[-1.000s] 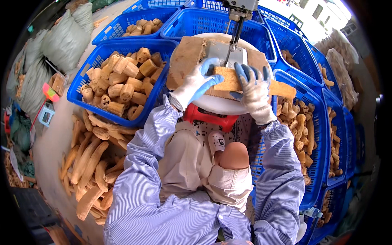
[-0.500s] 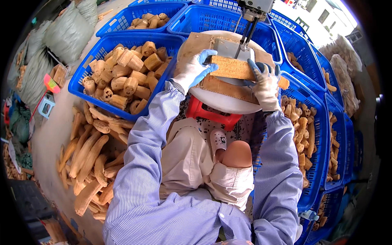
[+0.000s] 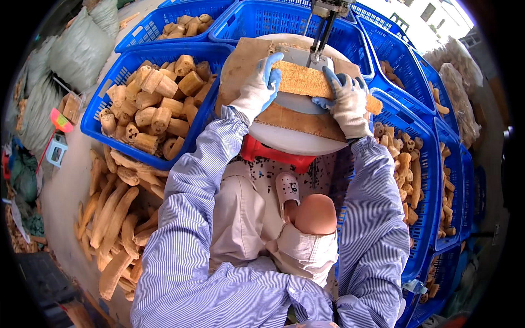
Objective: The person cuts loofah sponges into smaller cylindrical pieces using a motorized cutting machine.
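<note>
A long tan dried loofah (image 3: 303,79) lies slanted across the round white machine table, its left end farther from me than its right. My left hand (image 3: 256,90), in a white glove with blue coating, grips the left end between thumb and fingers. Around the right part my right hand (image 3: 350,106), gloved alike, is closed, and the loofah's tip sticks out past it. Just beyond the loofah's middle stands the machine's upright metal foot (image 3: 319,52); whether they touch I cannot tell. Brown cardboard (image 3: 301,121) covers part of the white table (image 3: 290,141).
A blue crate (image 3: 98,123) of short loofah pieces stands at left, above a heap of long whole loofahs (image 3: 112,218) on the floor. More blue crates (image 3: 424,218) line the right and back. A red stool (image 3: 279,156) shows under the table.
The whole view has shifted slightly. My left hand has come closer around the loofah's left end, and the loofah lies a little more slanted. Both hands stay on it.
</note>
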The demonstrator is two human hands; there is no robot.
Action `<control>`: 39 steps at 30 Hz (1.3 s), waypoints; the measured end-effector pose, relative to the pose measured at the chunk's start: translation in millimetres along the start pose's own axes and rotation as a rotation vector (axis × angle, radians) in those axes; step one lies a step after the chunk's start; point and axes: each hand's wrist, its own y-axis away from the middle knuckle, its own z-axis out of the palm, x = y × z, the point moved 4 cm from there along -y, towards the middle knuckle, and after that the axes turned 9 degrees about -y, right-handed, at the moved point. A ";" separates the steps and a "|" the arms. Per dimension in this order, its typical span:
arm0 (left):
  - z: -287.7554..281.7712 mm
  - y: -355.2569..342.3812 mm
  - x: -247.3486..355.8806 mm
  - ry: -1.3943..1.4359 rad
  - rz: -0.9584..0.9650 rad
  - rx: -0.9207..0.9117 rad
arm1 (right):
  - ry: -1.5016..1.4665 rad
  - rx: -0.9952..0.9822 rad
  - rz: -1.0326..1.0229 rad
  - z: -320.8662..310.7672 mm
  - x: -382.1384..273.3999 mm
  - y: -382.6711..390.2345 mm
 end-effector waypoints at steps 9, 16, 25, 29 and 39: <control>-0.1 -41.3 1.7 -0.484 -0.157 0.208 | -0.031 -0.273 0.159 -2.9 12.3 -32.3; -10.3 -68.2 34.3 -0.740 -0.307 -0.031 | -0.181 -0.500 0.313 29.0 57.9 -66.0; -10.3 -90.5 18.3 -0.700 -0.285 -0.105 | -0.362 -0.392 0.272 74.8 111.1 -78.7; -90.7 -37.6 -14.5 0.388 -0.517 0.596 | -0.310 -0.564 0.217 22.2 44.4 -56.9; -31.0 109.5 108.0 0.204 -0.165 -0.094 | -0.145 -0.587 0.033 -64.6 -61.2 34.2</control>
